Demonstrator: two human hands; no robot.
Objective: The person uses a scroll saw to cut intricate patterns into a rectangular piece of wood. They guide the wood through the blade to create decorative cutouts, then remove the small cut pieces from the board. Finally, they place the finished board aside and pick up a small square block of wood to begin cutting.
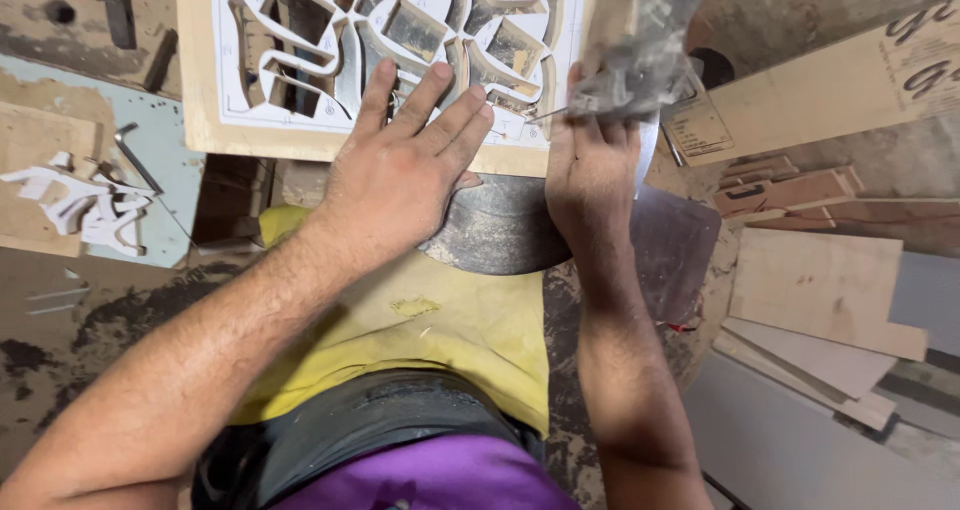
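At the far left of the frame white offcuts (85,210) lie on a scrap board, out of my way. My left hand (405,175) lies flat and spread on the panel (300,142), fingers wide, gripping nothing, pressing it down so it won't shift. The panel sits at the upper middle: pale wood under a white paper pattern, pierced with curved and square openings. My right hand (590,165), at its lower right corner, is curled around a dusty grey tool (635,55) whose thin blade (548,115) meets the edge. Wood scraps (820,300) pile at the right.
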